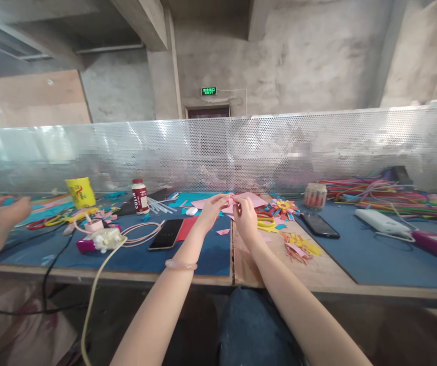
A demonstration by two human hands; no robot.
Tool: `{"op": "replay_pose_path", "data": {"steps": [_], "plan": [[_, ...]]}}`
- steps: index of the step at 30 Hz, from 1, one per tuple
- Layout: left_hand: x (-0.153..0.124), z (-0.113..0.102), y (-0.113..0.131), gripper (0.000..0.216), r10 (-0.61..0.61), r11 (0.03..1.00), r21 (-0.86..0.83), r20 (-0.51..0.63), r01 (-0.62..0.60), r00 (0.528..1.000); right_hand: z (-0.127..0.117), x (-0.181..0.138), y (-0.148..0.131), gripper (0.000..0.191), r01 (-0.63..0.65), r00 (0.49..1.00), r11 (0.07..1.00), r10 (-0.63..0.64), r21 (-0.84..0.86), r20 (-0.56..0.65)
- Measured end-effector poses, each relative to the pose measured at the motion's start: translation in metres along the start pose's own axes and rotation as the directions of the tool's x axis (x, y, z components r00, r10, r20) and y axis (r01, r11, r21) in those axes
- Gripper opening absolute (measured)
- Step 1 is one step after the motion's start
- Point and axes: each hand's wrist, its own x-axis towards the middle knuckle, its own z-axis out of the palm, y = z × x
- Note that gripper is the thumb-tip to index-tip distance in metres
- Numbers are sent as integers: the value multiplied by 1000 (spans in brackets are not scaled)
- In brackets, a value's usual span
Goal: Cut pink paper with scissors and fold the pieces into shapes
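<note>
My left hand [214, 211] and my right hand [244, 216] meet above the middle of the table, fingers closed in a pinch. Between their fingertips is a small piece of pink paper [231, 201]; its exact shape is partly hidden by the fingers. Just behind them lies a larger pink paper sheet [255, 199], over blue paper [188, 198]. Right of my right hand are yellow-handled scissors [266, 223] and a multicoloured paper flower [282, 208]. A pink scrap [223, 232] rests below my hands.
A black phone [166, 234] lies on red paper [188, 229] at left, near a cable, a bottle [139, 197] and a yellow can [80, 192]. At right are another phone [319, 225], a jar [315, 195], paper strips and a power strip. Another person's hand [10, 211] works at far left.
</note>
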Motion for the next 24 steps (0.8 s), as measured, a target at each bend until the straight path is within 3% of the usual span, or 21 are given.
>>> {"op": "replay_pose_path", "data": {"steps": [9, 18, 24], "plan": [[5, -5, -8, 22, 19, 996, 85, -27, -17, 999, 0, 1, -1, 17, -12, 1000, 1000, 12, -13, 2], [3, -4, -6, 27, -13, 999, 52, -15, 14, 1000, 0, 1, -3, 14, -39, 999, 998, 40, -43, 15], [3, -6, -7, 24, -6, 992, 129, -34, 10, 999, 1, 2, -5, 17, -147, 989, 989, 147, 4, 15]]}}
